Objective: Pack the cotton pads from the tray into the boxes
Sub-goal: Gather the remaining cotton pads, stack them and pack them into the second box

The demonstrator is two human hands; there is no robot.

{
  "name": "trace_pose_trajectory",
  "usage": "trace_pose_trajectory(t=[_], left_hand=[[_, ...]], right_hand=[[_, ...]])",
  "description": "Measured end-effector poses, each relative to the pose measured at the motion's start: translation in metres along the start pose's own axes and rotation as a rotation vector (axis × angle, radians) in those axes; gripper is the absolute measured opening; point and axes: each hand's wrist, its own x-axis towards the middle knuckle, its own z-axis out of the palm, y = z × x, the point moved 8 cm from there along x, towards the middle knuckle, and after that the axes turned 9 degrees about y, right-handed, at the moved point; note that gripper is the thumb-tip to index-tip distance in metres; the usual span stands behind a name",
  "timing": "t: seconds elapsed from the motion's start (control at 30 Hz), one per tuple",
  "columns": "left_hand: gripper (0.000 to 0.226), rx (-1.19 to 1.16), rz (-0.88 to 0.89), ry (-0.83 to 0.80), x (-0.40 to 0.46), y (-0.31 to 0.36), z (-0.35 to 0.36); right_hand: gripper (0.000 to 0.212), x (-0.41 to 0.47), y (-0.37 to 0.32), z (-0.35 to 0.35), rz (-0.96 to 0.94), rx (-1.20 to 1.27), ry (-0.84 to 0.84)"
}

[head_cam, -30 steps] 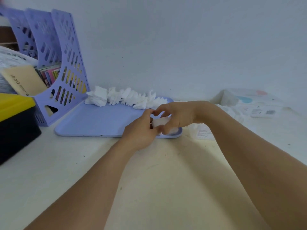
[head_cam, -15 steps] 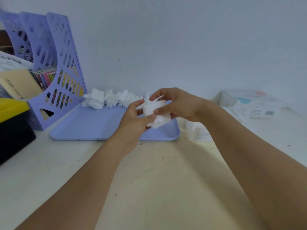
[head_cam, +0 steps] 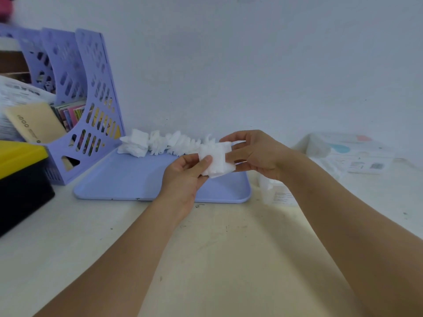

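A pale table (head_cam: 229, 259) fills the lower half of the frame, and a plain wall (head_cam: 251, 65) fills the upper half. At the left stands a purple file rack (head_cam: 91, 106) with papers and books inside, and in front of it, at the left edge, is a black bin (head_cam: 20, 186) with a yellow lid. A purple tray (head_cam: 128, 179) lies flat on the table at the middle of the frame, just beside the rack. Along the far edge of the tray there is a row of white cotton pads (head_cam: 160, 144), loose and uneven. At the right of the frame, near the wall, lies a white box (head_cam: 357, 154) with coloured print, and another box (head_cam: 277, 193) stands just right of the tray, partly hidden by the right forearm. Both hands are raised over the right part of the tray, close together. The left hand (head_cam: 187, 172) pinches a small stack of pads (head_cam: 217, 160) with its thumb on the front face. The right hand (head_cam: 256, 152) holds the same stack from the other side, with curled fingers above and behind it. The stack is in the air, above the tray and not touching it.
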Motion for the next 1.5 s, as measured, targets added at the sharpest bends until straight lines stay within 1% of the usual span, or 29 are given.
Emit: trace_pose_trajectory(t=[0.07,0.17,0.2,0.3,0.33,0.37,0.43,0.53,0.67,0.83,0.97,1.0,1.07,1.13,1.2,1.27,1.3,1.33,1.37,1.43,1.47,1.5], left_hand=[[0.016,0.062,0.059,0.040,-0.001,0.002,-0.001],[0.015,0.044,0.061,0.010,-0.004,0.003,0.003],[0.015,0.014,0.045,-0.009,-0.006,0.003,0.004],[0.020,-0.058,0.013,-0.073,-0.009,0.006,0.010],[0.023,-0.075,-0.003,-0.094,-0.010,0.007,0.011],[0.026,-0.089,-0.021,-0.111,-0.010,0.006,0.013],[0.031,-0.096,-0.052,-0.135,-0.011,0.004,0.015],[0.031,-0.049,-0.041,-0.139,-0.012,0.003,0.017],[0.036,0.002,-0.006,-0.122,-0.011,0.003,0.015],[0.023,0.002,0.003,-0.079,-0.010,0.003,0.014],[0.019,0.016,0.038,0.016,-0.005,0.004,0.005],[0.017,0.027,0.059,0.049,-0.003,0.005,0.001],[0.018,0.057,0.110,0.088,-0.002,0.009,-0.002],[0.023,0.121,0.152,0.061,-0.006,0.010,0.005],[0.025,0.208,0.158,0.027,-0.008,0.008,0.011],[0.031,0.238,0.113,0.027,-0.008,0.006,0.011],[0.037,0.237,0.093,0.019,-0.006,0.004,0.010],[0.042,0.244,0.089,0.002,-0.004,0.004,0.011],[0.045,0.247,0.095,-0.011,-0.004,0.002,0.011],[0.043,0.204,0.141,0.022,0.001,0.007,0.007],[0.036,0.160,0.152,0.079,0.004,0.010,0.000],[0.027,0.118,0.172,0.151,0.008,0.014,-0.009]], right_hand=[[0.036,-0.001,-0.003,0.002,-0.036,-0.065,0.005],[0.036,-0.003,0.000,0.009,-0.023,-0.024,-0.042],[0.035,-0.002,0.002,0.007,-0.020,-0.018,-0.023],[0.029,0.003,0.002,-0.005,-0.052,-0.041,0.136],[0.028,0.004,0.003,-0.008,-0.055,-0.045,0.164],[0.029,0.005,0.004,-0.007,-0.049,-0.046,0.157],[0.030,0.003,0.006,0.002,-0.039,-0.055,0.082],[0.032,-0.001,0.003,0.011,-0.050,-0.030,0.008],[0.038,-0.003,-0.005,0.009,-0.057,0.027,-0.003],[0.037,-0.004,-0.004,0.009,-0.033,0.015,-0.033],[0.028,-0.007,-0.007,0.016,0.005,-0.017,-0.096],[0.026,-0.008,-0.008,0.019,0.025,0.012,-0.086],[0.030,-0.006,-0.004,0.028,0.088,0.105,-0.019],[0.041,-0.006,0.002,0.050,0.096,0.102,0.007],[0.050,-0.004,0.011,0.070,0.076,0.047,0.022],[0.072,-0.002,0.020,0.077,0.070,0.003,0.050],[0.083,0.000,0.024,0.079,0.076,0.011,0.038],[0.090,0.003,0.026,0.079,0.088,0.035,0.025],[0.090,0.004,0.030,0.077,0.103,0.060,0.013],[0.071,0.009,0.027,0.066,0.093,0.064,0.059],[0.066,0.011,0.024,0.056,0.071,0.013,0.128],[0.065,0.015,0.020,0.041,0.031,-0.092,0.218]])
